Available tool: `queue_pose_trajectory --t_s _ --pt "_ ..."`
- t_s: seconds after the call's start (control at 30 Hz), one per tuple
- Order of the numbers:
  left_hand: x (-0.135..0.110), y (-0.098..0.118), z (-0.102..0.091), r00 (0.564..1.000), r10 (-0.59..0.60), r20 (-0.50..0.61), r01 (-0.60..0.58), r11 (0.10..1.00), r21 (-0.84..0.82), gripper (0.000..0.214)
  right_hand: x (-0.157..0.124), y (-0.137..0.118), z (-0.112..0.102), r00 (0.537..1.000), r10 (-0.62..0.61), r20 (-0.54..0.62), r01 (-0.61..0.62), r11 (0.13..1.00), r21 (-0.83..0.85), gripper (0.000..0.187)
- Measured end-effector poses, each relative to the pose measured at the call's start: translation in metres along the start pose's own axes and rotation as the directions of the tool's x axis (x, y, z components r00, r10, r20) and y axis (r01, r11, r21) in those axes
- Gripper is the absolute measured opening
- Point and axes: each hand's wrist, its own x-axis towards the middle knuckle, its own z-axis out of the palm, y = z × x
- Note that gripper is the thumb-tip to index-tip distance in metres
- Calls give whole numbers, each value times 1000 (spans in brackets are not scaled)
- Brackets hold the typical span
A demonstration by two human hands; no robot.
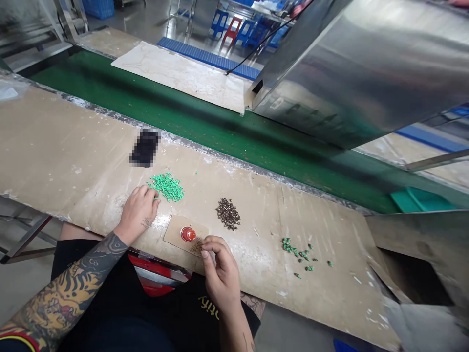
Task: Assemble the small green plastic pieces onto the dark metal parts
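My left hand (139,213) rests at the near left edge of a pile of small green pieces (167,187), its fingers curled together against the pieces. Whatever they may hold is hidden. Thumb and forefinger of my right hand (222,269) are pinched over the right end of a cardboard piece (175,226); anything between them is too small to name. Tiny brown bits (196,247) lie by those fingertips. On the same cardboard stands a small round container with something glossy and orange-red (188,234). A pile of small dark brown pieces (228,213) lies beyond my right hand.
Scattered green-and-brown pieces (293,248) lie on the worktop (256,254) to the right. A blurred-out black object (145,148) is beyond the green pile. A green conveyor belt (190,124) runs behind, with a large metal housing (351,73) over it. A teal bin (421,199) stands far right.
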Motion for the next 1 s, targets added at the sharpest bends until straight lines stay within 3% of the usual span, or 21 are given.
queue_pose_trajectory --t_s 0.23,0.63,1.0 --pt "-1 2 -1 1000 -6 30 6 1000 13 14 15 0 -1 998 -32 61 40 991 -126 11" --pt "-9 9 -5 989 -144 -19 145 979 144 15 17 2 -2 999 -5 45 11 991 -130 10" --pt "-11 7 -6 998 -68 -18 70 987 143 10 16 2 -4 998 -1 55 9 988 -155 10"
